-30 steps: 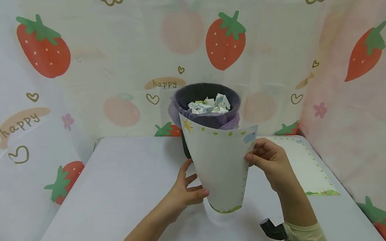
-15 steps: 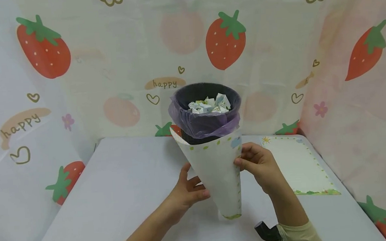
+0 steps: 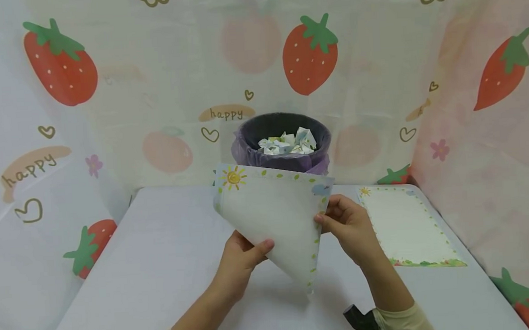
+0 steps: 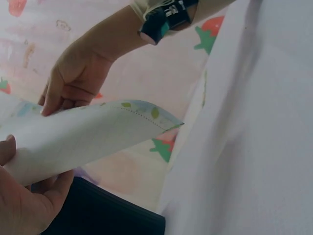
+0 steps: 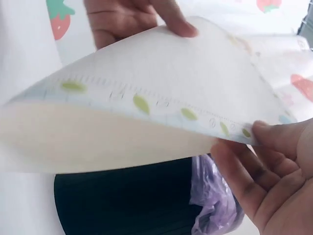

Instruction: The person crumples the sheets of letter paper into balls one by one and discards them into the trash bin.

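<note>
Both hands hold up a sheet of decorated paper point(image 3: 267, 209), white with a sun, green leaves and a blue cloud along its borders. It curves toward a point at the bottom. My left hand point(image 3: 242, 261) pinches the lower left edge, thumb on the front face. At the upper right edge, below the cloud, my right hand point(image 3: 344, 225) pinches it between thumb and fingers, as the right wrist view also shows. Behind the sheet stands a dark bin point(image 5: 122, 200) with a purple bag liner point(image 3: 277, 160) over its rim. Crumpled paper point(image 3: 290, 142) lies inside it.
A second decorated sheet point(image 3: 411, 224) lies flat at the right of the white table point(image 3: 131, 281). Strawberry-printed cloth point(image 3: 174, 65) hangs behind and at both sides. A black wrist device point(image 3: 361, 319) sits at the right sleeve.
The sheet has shifted left and its upper left corner has swung outward, showing the sun. My left hand has moved left and down to its lower edge; my right hand has moved left with it.
</note>
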Tool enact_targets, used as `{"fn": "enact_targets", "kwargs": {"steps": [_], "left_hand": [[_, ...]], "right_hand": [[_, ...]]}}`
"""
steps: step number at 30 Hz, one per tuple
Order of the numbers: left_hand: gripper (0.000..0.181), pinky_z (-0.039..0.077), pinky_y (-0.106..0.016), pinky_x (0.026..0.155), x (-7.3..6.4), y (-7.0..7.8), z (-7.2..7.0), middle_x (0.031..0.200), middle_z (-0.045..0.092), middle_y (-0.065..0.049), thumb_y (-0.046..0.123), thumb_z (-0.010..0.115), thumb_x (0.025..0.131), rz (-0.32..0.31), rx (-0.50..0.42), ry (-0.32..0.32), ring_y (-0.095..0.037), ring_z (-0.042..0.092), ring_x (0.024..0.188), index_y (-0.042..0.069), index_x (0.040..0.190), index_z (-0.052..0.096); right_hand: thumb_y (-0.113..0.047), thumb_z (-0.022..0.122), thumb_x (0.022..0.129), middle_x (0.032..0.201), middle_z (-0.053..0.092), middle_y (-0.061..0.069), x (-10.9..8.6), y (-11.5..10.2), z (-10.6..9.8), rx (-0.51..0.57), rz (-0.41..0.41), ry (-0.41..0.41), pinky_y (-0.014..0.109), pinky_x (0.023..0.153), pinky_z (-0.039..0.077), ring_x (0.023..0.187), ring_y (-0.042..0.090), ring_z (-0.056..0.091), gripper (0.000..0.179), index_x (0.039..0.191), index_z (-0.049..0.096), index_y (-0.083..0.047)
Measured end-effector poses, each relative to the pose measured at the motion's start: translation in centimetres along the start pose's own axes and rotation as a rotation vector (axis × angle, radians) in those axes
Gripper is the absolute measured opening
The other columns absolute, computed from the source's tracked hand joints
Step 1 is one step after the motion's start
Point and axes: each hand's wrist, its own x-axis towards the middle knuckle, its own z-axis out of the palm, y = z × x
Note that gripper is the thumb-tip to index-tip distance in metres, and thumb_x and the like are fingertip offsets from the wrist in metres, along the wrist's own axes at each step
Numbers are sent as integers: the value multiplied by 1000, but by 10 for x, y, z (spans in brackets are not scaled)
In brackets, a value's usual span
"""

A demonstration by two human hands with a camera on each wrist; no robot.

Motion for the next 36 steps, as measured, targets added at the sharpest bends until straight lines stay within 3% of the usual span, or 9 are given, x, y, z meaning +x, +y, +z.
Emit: {"fn": "enact_targets", "kwargs": {"steps": [3, 5, 10, 13, 15, 20, 26, 32, 36], "left_hand": [[54, 58, -37, 95, 0, 3, 0, 127, 65, -11, 15, 80, 90, -12, 9, 62, -23, 68, 114, 5, 134, 50], [54, 58, -38, 95, 0, 5, -1, 127, 65, -12, 15, 80, 90, -13, 16, 92, -24, 68, 113, 3, 133, 50], [51, 59, -37, 94, 2, 4, -3, 125, 66, -13, 14, 80, 90, -5, 10, 146, -24, 69, 111, 2, 131, 52], [48, 59, -36, 93, 3, 3, -4, 124, 66, -13, 13, 79, 91, 8, 2, 153, -23, 70, 110, 1, 130, 53], [47, 59, -35, 93, 3, 3, -4, 124, 67, -12, 13, 79, 92, 17, 7, 142, -23, 70, 109, 0, 130, 53], [45, 58, -36, 95, 1, 6, -4, 128, 66, -11, 11, 77, 93, 30, -11, 92, -24, 69, 113, 2, 131, 55], [46, 56, -40, 99, 0, 9, -3, 132, 65, -10, 9, 76, 93, 43, -32, 74, -26, 67, 119, 5, 133, 55], [49, 55, -43, 101, 1, 12, -7, 136, 63, -11, 10, 75, 94, 85, -1, 85, -29, 64, 123, 8, 137, 53], [54, 56, -37, 99, 3, 17, -14, 136, 59, -10, 12, 75, 94, 208, 21, 147, -28, 61, 123, 12, 141, 48]], "right_hand": [[-1, 74, 92, 100, 70, 19, -1, 2, 7, -78, -22, 57, 35, 72, 64, 81, 21, 72, 39, 128, 59, -1], [-2, 77, 90, 113, 68, 16, -2, 3, 13, -192, -76, 113, 30, 75, 63, 86, 19, 72, 57, 141, 52, -8], [4, 85, 79, 153, 43, 14, -1, 8, 27, -547, -379, 248, 25, 106, 49, 128, 24, 57, 99, 160, 30, -8], [4, 88, 76, 161, 34, 19, 0, 9, 34, -722, -534, 262, 31, 121, 32, 143, 35, 41, 101, 159, 31, -3], [-2, 88, 77, 161, 36, 18, -1, 9, 37, -784, -560, 227, 34, 125, 27, 148, 37, 36, 99, 159, 32, -3], [-15, 84, 86, 157, 46, 11, -4, 8, 38, -715, -472, 55, 44, 121, 35, 147, 31, 41, 87, 158, 36, -7], [-11, 80, 89, 130, 68, 8, -9, 7, 39, -619, -431, -26, 42, 88, 60, 112, 22, 68, 55, 140, 59, -9], [-10, 77, 91, 99, 77, 1, -9, 8, 43, -605, -439, -77, 29, 66, 60, 82, 11, 72, 18, 108, 74, -10], [-9, 77, 91, 93, 77, 1, -9, 9, 40, -588, -405, -81, 26, 61, 58, 76, 9, 71, 10, 101, 75, -10]]}}
